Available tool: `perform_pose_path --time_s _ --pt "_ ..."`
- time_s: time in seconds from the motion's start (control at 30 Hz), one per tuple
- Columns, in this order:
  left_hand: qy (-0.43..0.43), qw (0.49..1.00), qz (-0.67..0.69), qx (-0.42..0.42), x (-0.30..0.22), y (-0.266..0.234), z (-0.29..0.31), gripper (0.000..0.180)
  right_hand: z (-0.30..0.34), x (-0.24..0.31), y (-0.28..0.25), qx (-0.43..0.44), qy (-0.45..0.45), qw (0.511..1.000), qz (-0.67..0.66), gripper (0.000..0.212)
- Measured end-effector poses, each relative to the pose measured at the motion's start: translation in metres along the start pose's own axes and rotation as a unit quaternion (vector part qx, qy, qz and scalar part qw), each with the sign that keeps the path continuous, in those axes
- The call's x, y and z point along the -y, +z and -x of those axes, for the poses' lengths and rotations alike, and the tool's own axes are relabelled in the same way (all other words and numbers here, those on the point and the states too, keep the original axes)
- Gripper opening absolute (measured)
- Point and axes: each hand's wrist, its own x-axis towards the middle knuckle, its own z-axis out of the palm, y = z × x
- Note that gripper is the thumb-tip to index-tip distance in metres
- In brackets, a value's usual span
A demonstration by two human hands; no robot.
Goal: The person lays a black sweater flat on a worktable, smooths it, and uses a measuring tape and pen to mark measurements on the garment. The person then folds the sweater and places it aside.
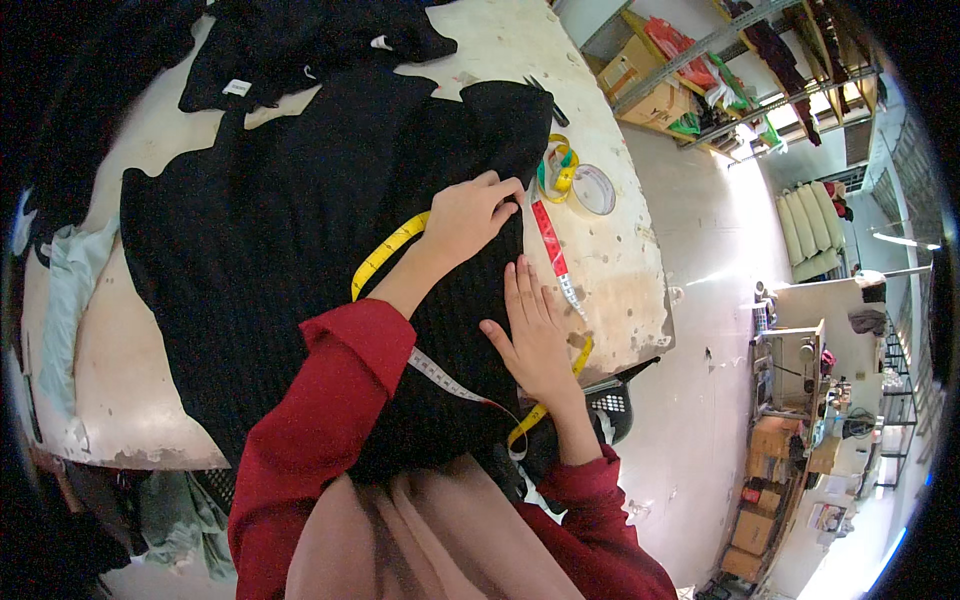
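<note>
1. Though mostly hidden under dark cloth, shows pale and worn at both sides: table.
2. Black ribbed garment: lies flat across the table, under both hands, with right edge running lengthwise away from the body.
3. Dark labelled garment: lies beyond, at the far side.
4. Left hand: rests with bent fingers at that right edge, thumb and forefinger close; cannot tell whether pinching cloth or only touching.
5. Right hand: lies palm down over the same edge, nearer the body, fingers straight; grips nothing.
6. Yellow-and-white tape measure: curves over the cloth, partly hidden by the left forearm.
7. Red-and-white strip: lies just right of the edge, long axis nearly parallel; upper end just beside left fingertips, lower stretch just beside right fingers.
8. Yellow-green coil and clear tape roll: sit side by side past the left fingertips, crowding the bare tabletop there.
9. Slim black tool: lies farther off, beside the garment.
</note>
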Motion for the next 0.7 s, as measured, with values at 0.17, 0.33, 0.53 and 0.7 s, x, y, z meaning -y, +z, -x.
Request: perform_pose_path --time_s 0.17,0.33,0.53,0.7 --pt "-0.166 0.971 0.172 0.019 0.0 -0.008 -0.016 0.028 -0.025 0.007 -0.031 -0.049 0.03 0.987 -0.153 0.064" --pt "-0.225 0.607 0.757 -0.087 -0.05 -0.08 -0.026 0.018 -0.074 0.042 -0.066 -0.011 0.028 0.822 -0.569 0.067" --pt "-0.251 0.713 0.645 -0.116 -0.016 -0.169 0.048 0.022 -0.107 0.101 -0.054 0.315 0.026 0.669 -0.672 0.043" --pt "-0.262 0.946 0.055 -0.18 0.023 -0.279 0.2 0.027 -0.132 0.137 -0.052 0.406 -0.015 0.814 -0.414 0.028"
